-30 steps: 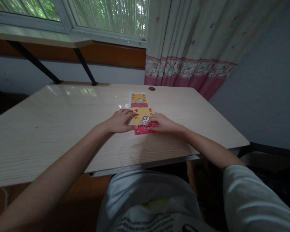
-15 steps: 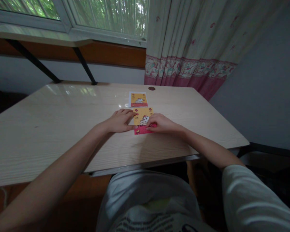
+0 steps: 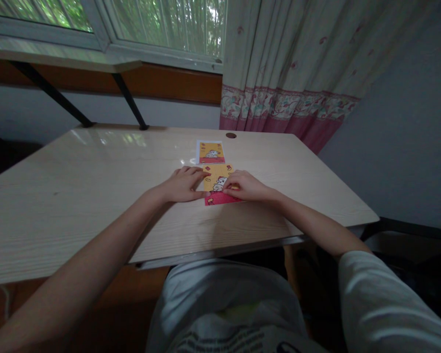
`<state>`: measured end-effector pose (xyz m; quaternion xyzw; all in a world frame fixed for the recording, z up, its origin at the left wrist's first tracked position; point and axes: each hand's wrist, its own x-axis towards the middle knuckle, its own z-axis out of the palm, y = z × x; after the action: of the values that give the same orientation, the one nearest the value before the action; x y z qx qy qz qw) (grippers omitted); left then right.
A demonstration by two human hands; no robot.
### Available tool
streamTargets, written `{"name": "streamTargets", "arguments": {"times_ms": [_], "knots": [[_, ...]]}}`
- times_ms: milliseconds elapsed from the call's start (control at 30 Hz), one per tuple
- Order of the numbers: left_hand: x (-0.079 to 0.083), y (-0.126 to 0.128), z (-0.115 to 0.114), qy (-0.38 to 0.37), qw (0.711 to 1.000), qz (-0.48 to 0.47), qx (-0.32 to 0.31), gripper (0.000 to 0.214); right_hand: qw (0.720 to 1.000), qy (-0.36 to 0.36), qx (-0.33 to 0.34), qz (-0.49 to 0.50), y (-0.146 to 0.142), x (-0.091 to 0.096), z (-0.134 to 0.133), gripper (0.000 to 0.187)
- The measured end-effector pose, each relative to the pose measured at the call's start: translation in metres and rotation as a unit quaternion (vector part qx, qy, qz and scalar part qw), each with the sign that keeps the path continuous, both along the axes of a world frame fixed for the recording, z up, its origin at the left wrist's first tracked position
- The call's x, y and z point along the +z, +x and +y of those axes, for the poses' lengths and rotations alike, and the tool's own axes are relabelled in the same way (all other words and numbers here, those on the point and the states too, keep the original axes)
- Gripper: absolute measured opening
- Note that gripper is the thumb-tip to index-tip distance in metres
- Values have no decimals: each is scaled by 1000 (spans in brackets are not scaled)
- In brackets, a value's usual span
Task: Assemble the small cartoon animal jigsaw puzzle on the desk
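Note:
A yellow-and-red cartoon picture (image 3: 213, 182) lies flat on the table, a white animal at its middle. Faint lines cross it like puzzle joints, but I cannot be sure of them. My left hand (image 3: 183, 185) rests at its left edge, fingers apart, thumb and forefinger touching the border. Over the right part, my right hand (image 3: 247, 186) has its thumb and fingertips pinched together by the animal; whatever they may hold is hidden. That hand covers the picture's right side. Just beyond lies a smaller card (image 3: 211, 153) with the same design and a white margin.
The pale wooden table (image 3: 95, 196) reaches to the wall, with a round brown cable hole (image 3: 231, 135) near its back edge. Black shelf supports (image 3: 128, 100) stand at the back left. A curtain (image 3: 279, 103) hangs behind the table.
My right hand's fingertips have shifted slightly up the picture, from the red band toward the animal. The left hand stays in place at the left edge.

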<state>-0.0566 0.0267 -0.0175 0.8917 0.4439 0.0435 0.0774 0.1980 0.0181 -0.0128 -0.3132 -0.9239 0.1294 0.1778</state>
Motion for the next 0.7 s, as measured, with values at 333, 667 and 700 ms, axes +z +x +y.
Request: {"name": "streamTargets", "arguments": {"times_ms": [333,667,700], "knots": [[-2,14,-6,27,1000,-1,15,68,991,6,-84,-104,26,-20,29,69],[-11,33,-16,4,994,105,22,72,981,-28,-69,-177,13,-21,21,71],[-11,33,-16,7,994,109,23,72,982,-27,-63,-178,12,-20,19,71]]}}
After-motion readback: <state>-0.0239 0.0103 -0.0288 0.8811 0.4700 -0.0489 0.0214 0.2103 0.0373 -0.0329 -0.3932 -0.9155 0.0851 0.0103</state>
